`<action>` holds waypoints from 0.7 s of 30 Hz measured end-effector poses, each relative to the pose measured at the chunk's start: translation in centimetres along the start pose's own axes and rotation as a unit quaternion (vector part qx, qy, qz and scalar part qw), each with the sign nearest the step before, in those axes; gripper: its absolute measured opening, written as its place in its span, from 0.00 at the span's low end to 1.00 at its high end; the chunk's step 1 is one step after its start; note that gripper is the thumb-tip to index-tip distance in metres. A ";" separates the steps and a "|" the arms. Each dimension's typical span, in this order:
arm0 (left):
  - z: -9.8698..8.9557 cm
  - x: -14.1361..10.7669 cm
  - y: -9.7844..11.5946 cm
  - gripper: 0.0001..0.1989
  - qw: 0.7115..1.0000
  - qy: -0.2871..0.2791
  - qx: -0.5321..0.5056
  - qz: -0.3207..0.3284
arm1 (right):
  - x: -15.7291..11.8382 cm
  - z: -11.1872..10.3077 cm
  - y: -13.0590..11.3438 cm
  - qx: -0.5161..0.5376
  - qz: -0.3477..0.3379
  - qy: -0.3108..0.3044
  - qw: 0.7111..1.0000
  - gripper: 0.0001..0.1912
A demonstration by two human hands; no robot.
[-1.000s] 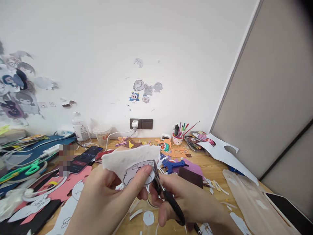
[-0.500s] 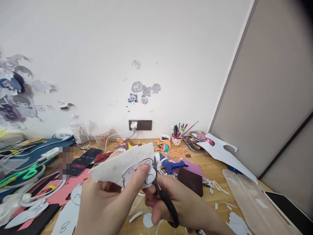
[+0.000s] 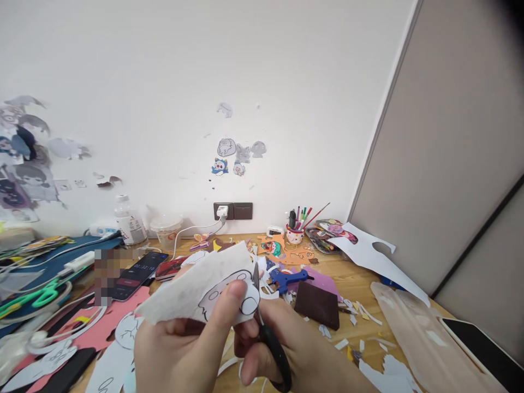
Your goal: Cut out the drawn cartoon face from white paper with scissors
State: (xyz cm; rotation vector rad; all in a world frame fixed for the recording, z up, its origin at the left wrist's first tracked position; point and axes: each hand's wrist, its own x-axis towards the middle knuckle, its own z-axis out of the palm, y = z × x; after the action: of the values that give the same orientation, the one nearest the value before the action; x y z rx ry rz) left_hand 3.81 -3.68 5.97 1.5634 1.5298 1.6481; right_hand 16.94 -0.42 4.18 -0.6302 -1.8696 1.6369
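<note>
1. Between the thumb and fingers of the left hand (image 3: 184,344) sits a white paper sheet (image 3: 192,289) with a cartoon outline drawn on it; the thumb presses on the drawn face and the other fingers close behind, so the hand is clamped on the sheet.
2. From that pinch the sheet spreads up and to the left, its drawn part lying just beside the thumb tip.
3. Right beside the left thumb, the right hand (image 3: 295,349) has its fingers curled through the black handles of the scissors (image 3: 266,333), gripping them firmly.
4. Above the right fingers the blades point upward and meet the right edge of the paper; how far the blades stand apart cannot be told.
5. Beyond the fingertips, on the wooden desk (image 3: 360,284), lie a blue glue gun (image 3: 289,277) and a dark brown block (image 3: 317,303), both well apart from the hands.
6. Left of the left hand rest a phone (image 3: 135,273) and pink sheets (image 3: 106,322); white paper scraps (image 3: 344,341) lie near the right wrist.
</note>
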 end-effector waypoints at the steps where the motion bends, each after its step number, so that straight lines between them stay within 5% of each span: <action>1: 0.0 0.1 0.0 0.15 1.000 -0.002 -0.012 -0.005 | 0.0 -0.1 0.0 0.007 0.000 -0.007 1.000 0.22; 6: -0.2 0.3 0.3 0.16 0.997 0.038 -0.048 -0.036 | -0.1 -0.8 0.0 -0.011 0.006 -0.060 0.998 0.17; 21: -1.9 1.3 -0.2 0.11 0.995 -0.071 -0.070 -0.019 | -0.7 -2.0 -1.4 -0.218 0.067 -0.066 0.971 0.16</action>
State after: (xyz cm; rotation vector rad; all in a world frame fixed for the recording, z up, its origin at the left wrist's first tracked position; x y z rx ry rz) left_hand 1.72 -3.32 6.79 1.5327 1.3341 1.5510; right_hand 18.88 0.34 5.64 -0.8600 -2.3583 1.3784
